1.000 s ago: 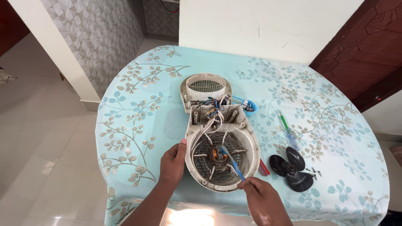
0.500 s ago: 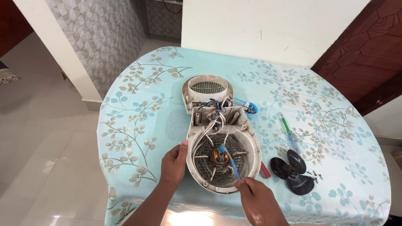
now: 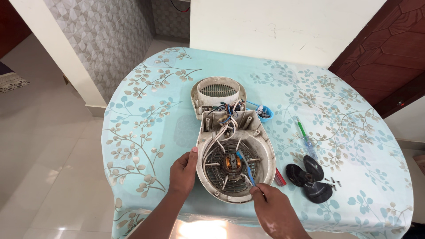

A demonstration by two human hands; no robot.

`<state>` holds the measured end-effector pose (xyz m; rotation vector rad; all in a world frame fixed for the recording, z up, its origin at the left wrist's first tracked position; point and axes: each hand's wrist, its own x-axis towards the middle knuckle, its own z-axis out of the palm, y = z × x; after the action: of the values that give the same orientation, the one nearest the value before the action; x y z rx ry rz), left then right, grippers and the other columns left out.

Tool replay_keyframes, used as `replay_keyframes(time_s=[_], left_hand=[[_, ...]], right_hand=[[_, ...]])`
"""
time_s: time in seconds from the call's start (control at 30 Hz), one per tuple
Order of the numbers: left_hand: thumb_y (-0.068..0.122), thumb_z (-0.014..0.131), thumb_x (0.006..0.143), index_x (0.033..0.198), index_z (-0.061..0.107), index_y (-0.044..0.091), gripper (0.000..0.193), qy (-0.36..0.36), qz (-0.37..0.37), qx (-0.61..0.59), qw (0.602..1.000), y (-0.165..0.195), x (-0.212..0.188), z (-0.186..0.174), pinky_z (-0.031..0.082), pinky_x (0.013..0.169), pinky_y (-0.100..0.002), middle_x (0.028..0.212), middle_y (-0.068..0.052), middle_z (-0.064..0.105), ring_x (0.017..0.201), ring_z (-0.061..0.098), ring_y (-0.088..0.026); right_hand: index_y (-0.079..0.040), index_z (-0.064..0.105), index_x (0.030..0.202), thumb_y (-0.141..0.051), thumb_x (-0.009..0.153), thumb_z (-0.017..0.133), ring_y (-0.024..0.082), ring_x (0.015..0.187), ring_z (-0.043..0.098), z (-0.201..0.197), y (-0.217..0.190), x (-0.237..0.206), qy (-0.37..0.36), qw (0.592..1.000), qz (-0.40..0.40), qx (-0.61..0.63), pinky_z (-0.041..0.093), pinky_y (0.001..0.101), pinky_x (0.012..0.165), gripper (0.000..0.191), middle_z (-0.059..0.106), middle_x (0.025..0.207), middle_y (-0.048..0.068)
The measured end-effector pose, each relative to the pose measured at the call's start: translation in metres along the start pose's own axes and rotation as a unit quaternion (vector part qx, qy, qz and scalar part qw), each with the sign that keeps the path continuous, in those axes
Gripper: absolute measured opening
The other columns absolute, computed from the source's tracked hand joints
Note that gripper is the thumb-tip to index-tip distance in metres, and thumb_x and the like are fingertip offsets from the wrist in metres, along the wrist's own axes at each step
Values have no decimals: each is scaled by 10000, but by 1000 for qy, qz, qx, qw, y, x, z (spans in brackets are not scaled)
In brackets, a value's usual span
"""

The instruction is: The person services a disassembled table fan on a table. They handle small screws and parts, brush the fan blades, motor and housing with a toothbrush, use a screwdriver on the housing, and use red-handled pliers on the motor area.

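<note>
An opened cream fan-heater housing (image 3: pixel 265 146) lies on the table with its wire grille, copper-wound motor (image 3: pixel 232 162) and loose wires showing. My left hand (image 3: pixel 183 170) grips the housing's left rim. My right hand (image 3: pixel 272 210) holds a blue-handled screwdriver (image 3: pixel 246 168) whose tip reaches toward the motor at the centre. The detached cream front cover (image 3: pixel 218 90) with its vent grille lies just beyond the housing.
A black fan blade (image 3: pixel 310 177) and small screws (image 3: pixel 333 180) lie to the right. A green-and-blue tester screwdriver (image 3: pixel 306 139), a small blue cup (image 3: pixel 264 113) and a red tool (image 3: pixel 280 177) lie nearby. The round table has a light blue floral cloth (image 3: pixel 146 115); wall behind, tiled floor left.
The view has shifted slightly; both hands stay on the housing and the screwdriver stays at the motor.
</note>
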<state>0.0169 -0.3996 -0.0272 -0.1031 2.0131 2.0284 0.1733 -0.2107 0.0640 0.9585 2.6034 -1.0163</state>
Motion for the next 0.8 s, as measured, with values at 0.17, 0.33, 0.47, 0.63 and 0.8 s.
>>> replay_keyframes(time_s=[0.17,0.33,0.47,0.63,0.8], left_hand=[[507,578,962,1089,792,31,538,-2,-5,-7,1000,1,-1,0,518,869,-287,915,-52,795,874,673,-118],[517,568,965,1094,792,35,547,1,-2,14,1000,1,-1,-1,514,877,-289,914,-52,796,878,673,-119],[517,569,965,1117,791,41,547,8,-9,22,1000,3,-2,-1,516,882,-290,927,-56,802,889,679,-118],[503,580,961,1133,785,34,540,6,-7,-2,1000,2,-3,0,522,887,-289,953,-58,809,906,691,-115],[503,578,965,1137,786,33,542,5,-10,-2,1000,0,-2,-1,521,886,-284,949,-54,808,901,689,-111]], right_hand=[[-93,726,1078,-292,951,517,313,775,717,4,7,-1,1,1000,-20,-14,541,393,768,316,754,828,177],[-105,759,1042,-272,937,528,257,714,723,-2,14,-7,22,999,-13,32,554,361,762,304,740,750,187],[-94,726,1102,-314,1028,518,258,664,635,-19,11,-10,76,992,47,88,525,394,705,312,656,704,216],[-44,714,1074,-315,1004,567,199,606,611,-32,11,-8,149,983,3,103,499,358,649,316,667,665,128],[-36,716,1080,-265,1019,522,150,570,481,-28,17,-8,131,975,10,180,430,349,568,306,561,635,94]])
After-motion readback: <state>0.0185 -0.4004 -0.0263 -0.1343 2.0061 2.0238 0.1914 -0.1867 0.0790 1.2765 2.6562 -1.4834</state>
